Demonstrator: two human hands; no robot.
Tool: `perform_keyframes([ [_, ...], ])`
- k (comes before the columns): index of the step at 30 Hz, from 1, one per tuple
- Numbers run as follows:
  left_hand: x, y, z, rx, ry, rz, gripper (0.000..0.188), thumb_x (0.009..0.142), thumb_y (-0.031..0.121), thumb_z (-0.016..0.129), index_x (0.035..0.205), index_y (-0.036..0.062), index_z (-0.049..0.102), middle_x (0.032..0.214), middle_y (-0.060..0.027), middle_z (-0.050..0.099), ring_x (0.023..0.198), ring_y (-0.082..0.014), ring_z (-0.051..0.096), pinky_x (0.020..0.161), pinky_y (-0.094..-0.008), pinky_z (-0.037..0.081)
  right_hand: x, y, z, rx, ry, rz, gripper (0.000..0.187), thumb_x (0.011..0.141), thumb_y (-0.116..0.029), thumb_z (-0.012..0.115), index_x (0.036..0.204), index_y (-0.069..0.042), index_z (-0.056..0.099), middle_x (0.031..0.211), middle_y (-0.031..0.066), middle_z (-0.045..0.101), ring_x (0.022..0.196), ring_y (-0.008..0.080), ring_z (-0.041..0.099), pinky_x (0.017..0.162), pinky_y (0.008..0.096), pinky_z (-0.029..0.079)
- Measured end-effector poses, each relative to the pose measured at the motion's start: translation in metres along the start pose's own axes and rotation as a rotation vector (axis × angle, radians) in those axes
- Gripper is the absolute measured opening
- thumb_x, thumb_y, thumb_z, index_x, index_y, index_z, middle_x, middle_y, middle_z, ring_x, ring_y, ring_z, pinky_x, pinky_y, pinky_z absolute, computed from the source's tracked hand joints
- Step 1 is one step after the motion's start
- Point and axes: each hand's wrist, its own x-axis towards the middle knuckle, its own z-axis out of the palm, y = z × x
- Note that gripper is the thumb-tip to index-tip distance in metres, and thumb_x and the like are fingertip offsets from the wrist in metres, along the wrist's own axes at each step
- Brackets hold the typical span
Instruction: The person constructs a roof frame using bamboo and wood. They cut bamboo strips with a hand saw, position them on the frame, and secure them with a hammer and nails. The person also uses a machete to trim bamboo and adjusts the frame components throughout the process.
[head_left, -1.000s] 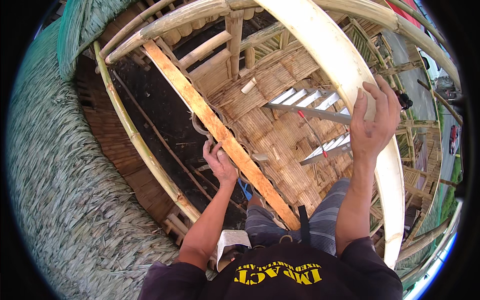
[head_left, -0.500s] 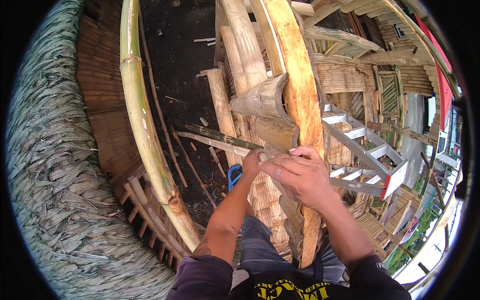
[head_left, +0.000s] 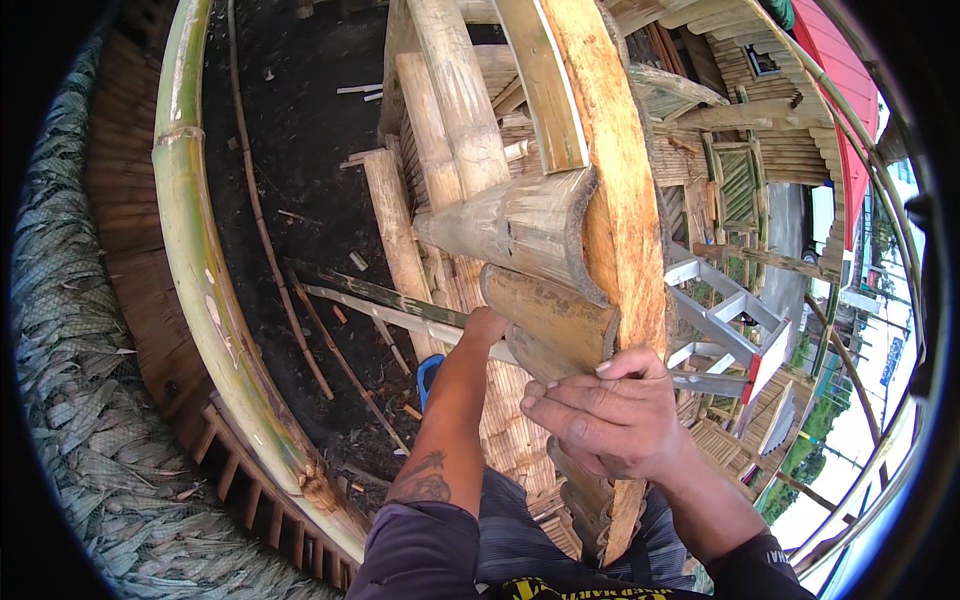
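Several halved bamboo pieces overlap along the edge of a long wooden beam [head_left: 625, 180]. The uppermost, a grey-tan one [head_left: 520, 225], bulges upward. A yellowish halved piece [head_left: 550, 308] lies just below it. Beneath that is a greyish halved bamboo piece [head_left: 530, 357]. My right hand [head_left: 620, 415] is closed over its end by the beam, thumb resting near the beam's edge. Around its other end my left hand [head_left: 485, 328] is closed, with most of its fingers hidden. A dark green pole [head_left: 400, 298] and a pale strip [head_left: 390, 318] run behind my left hand.
A thick green bamboo pole [head_left: 195, 220] curves down the left side, beside netted thatch [head_left: 70, 380]. Below lies dark ground [head_left: 310, 150] with scattered offcuts. An aluminium ladder [head_left: 735, 325] stands to the right of the beam. A blue thing [head_left: 428, 378] shows beneath my left arm.
The view has shifted, bringing the beam and bamboo closer. My hands have drawn apart: the left stays toward the piece's far end, the right sits lower, by the beam.
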Motion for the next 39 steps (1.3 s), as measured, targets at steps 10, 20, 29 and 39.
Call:
perform_keyframes([
  [10,-0.219,-0.020,-0.115,0.012,0.226,-0.074,0.030,0.091,0.002,0.058,0.120,0.0099,0.062,0.117,-0.0156,0.063,0.112,-0.0394,0.065,0.095,-0.0485,0.054,-0.004,-0.002,0.004,0.068,0.183,-0.025,0.037,0.078,-0.004,0.075,0.112,-0.020,0.075,0.092,-0.0041,0.074,0.080,0.0136,0.067,0.090,0.0331,0.048],
  [20,-0.353,0.081,-0.234,-0.131,0.747,-0.217,0.026,0.096,0.002,0.050,0.118,0.0070,0.063,0.111,-0.0177,0.061,0.100,-0.0439,0.065,0.084,-0.0522,0.054,-0.002,-0.037,0.013,-0.162,0.204,0.062,0.047,0.086,-0.011,0.071,0.132,-0.012,0.064,0.099,0.0074,0.071,0.093,0.0230,0.069,0.094,0.0383,0.046],
  [29,-0.487,0.131,-0.295,-0.383,0.954,0.060,0.030,0.092,-0.003,0.065,0.121,0.0045,0.066,0.106,-0.0127,0.069,0.100,-0.0316,0.069,0.086,-0.0412,0.055,0.025,-0.132,-0.048,0.511,0.019,-0.023,0.026,0.086,-0.021,0.081,0.103,-0.008,0.068,0.078,0.0186,0.070,0.078,0.0408,0.070,0.067,0.0472,0.051],
  [39,-0.436,0.180,-0.267,-0.533,1.356,-0.016,0.080,0.082,0.010,0.077,0.149,-0.0035,0.036,0.142,-0.0278,0.049,0.134,-0.0449,0.049,0.111,-0.0483,0.041,-0.005,-0.230,-0.231,0.295,0.353,-0.123,0.049,0.086,-0.044,0.081,0.109,-0.002,0.067,0.098,0.0195,0.074,0.092,0.0387,0.071,0.078,0.0445,0.054],
])
